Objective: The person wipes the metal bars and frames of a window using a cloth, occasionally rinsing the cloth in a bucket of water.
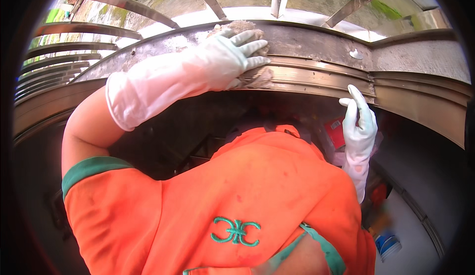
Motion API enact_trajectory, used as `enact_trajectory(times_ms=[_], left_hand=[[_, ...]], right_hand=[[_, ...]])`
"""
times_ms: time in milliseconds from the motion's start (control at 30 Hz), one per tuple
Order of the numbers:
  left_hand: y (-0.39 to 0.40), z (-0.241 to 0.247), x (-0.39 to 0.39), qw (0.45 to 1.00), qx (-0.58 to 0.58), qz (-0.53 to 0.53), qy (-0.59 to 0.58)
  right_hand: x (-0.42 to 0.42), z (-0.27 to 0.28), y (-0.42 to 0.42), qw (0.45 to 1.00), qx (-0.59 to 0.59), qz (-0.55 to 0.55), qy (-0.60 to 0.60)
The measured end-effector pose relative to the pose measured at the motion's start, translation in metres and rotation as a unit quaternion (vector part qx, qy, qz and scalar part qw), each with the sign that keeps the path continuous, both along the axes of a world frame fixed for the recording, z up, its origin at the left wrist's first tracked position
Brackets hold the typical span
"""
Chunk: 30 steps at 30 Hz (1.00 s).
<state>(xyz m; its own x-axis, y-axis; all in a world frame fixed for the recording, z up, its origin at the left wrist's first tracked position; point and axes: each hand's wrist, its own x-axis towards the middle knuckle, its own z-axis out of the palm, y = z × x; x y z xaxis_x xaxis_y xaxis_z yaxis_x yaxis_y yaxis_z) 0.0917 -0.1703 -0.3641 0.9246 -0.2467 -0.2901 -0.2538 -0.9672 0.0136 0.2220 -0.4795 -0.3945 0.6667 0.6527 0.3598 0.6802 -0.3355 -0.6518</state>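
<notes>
My left hand (233, 56), in a long white-and-pink rubber glove, holds a grey-brown cloth rag (261, 78) flat against a window's sill and frame. Its fingers are spread over the rag, which shows above and below them. Beneath the rag run the grooved bronze-coloured metal tracks of the window frame (315, 75); the stained grey sill (300, 41) lies beyond them. My right hand (360, 123), gloved alike, is raised at the right, just on the near side of the frame. Its fingers are partly bent and apart, and no object shows in it.
Metal security bars (118, 4) stand outside the window. A small white fitting (356, 54) sits on the sill near the right corner. Below my right hand are a red package (336, 132) and a blue-and-white container (387, 246). My orange shirt fills the lower view.
</notes>
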Motion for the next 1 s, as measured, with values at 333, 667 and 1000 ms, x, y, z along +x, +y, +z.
enact_trajectory(times_ms=[333, 667, 1000], left_hand=[[0.06, 0.033, -0.071, 0.972, 0.122, 0.122, 0.159], [0.11, 0.057, -0.113, 0.941, -0.091, 0.299, 0.128], [0.106, 0.106, -0.11, 0.978, -0.014, 0.157, -0.134]], right_hand=[[0.002, 0.012, 0.006, 0.999, -0.014, 0.041, 0.019], [0.001, 0.016, 0.041, 0.992, 0.015, 0.127, 0.018], [-0.038, 0.051, 0.241, 0.927, -0.013, 0.331, -0.174]])
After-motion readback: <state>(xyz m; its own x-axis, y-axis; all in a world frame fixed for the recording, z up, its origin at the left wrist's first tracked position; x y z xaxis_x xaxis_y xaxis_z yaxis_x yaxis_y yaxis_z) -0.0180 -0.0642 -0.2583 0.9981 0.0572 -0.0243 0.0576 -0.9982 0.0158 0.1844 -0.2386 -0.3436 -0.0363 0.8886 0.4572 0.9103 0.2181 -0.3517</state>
